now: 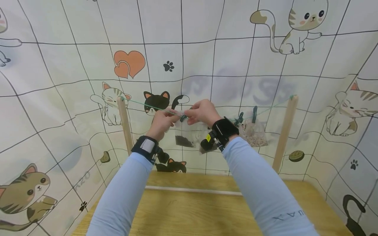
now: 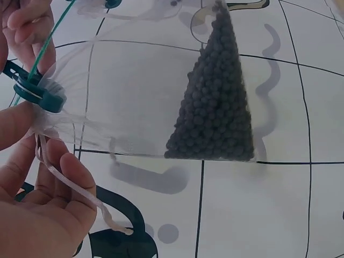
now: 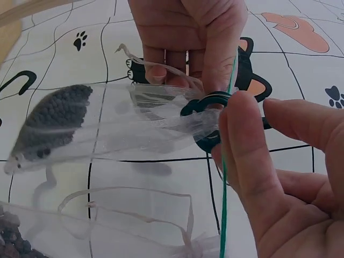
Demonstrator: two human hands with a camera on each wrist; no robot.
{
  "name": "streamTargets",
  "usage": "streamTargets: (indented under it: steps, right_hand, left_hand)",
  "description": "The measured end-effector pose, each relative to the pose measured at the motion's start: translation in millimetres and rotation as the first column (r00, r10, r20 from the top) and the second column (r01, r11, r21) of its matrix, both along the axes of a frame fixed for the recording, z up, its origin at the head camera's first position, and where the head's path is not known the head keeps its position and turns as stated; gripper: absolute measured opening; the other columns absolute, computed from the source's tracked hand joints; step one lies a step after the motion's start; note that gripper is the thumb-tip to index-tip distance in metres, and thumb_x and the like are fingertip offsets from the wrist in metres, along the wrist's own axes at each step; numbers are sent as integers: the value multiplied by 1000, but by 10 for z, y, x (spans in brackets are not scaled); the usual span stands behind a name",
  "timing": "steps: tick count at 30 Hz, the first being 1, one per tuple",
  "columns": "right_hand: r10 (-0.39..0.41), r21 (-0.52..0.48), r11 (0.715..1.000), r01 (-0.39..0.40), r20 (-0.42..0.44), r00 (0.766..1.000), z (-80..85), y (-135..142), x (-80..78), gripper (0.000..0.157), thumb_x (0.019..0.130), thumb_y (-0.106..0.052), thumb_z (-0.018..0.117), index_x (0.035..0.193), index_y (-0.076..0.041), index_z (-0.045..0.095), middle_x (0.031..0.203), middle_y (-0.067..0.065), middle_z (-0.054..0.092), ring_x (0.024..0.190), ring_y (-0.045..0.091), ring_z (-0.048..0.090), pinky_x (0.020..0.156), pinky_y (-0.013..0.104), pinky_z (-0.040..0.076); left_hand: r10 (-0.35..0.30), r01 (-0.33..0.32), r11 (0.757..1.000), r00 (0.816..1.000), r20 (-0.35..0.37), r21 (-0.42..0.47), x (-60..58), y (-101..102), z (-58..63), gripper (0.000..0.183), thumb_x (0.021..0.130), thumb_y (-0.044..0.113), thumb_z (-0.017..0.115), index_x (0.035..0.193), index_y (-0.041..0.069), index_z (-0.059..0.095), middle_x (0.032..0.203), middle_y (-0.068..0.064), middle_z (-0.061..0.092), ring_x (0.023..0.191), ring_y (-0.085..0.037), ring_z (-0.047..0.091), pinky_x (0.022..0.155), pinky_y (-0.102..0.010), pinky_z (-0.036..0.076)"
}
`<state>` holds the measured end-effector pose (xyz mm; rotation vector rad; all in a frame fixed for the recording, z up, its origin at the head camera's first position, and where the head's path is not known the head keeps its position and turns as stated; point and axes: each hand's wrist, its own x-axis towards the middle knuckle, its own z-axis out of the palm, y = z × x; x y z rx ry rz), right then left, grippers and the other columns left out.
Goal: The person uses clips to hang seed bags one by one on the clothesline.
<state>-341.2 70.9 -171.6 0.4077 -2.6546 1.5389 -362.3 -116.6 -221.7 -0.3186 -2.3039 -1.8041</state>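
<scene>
A clear drawstring bag holding small dark round beads hangs at a green string. My left hand pinches its gathered neck from the left, and the pale drawstring trails over the fingers. A dark green clothespin sits across the neck and the string. From the right, my right hand pinches the handle end of that clothespin, also seen in the right wrist view as a green clip. Fingers partly cover its handles.
A second bag with dark reddish stones hangs close by on the right. Farther right hangs a bag of pale grains, beside more green clothespins. Wooden posts carry the string above a wooden table. Cat-patterned cloth stands behind.
</scene>
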Motion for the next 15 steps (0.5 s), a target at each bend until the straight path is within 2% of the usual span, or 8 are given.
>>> streamTargets:
  steps: [3,7,9,12,15]
  right_hand:
    - [15,7,1000,-15,20,1000,1,2,-1,41,99,-22,72,129,4,66,101,19,77,74,19,77,110,47,48]
    - [46,27,999,-47,44,998,-4,28,3,37,100,-20,69,127,5,67,104,22,76,75,22,77,104,44,53]
    - [66,77,995,-69,36,997,-1,65,24,39,101,-20,66,131,5,65,108,23,75,80,24,77,105,45,52]
    - [100,165,982,-95,-20,995,25,156,109,45,102,-22,63,139,4,59,120,23,72,84,26,77,104,46,53]
    - [137,241,965,-106,-114,984,73,297,250,49,103,-22,61,145,3,55,131,22,67,86,27,76,96,46,58]
  left_hand:
    - [-8,8,1000,1000,6,-10,-2,-12,-18,22,97,14,70,115,0,72,113,-12,68,110,-42,57,91,-46,49]
    - [-35,37,999,999,42,-34,-10,-29,-49,26,99,16,69,120,1,70,118,-13,67,106,-33,58,96,-47,50]
    - [-46,50,997,997,60,-58,-11,-35,-63,29,100,18,67,124,2,70,120,-15,67,104,-29,58,98,-47,50]
    - [-49,55,994,996,71,-99,9,-46,-77,32,101,23,66,127,4,68,121,-17,66,107,-31,59,98,-46,50]
    - [-36,44,987,998,52,-156,51,-77,-84,36,102,26,65,131,5,66,125,-17,66,114,-35,59,96,-45,50]
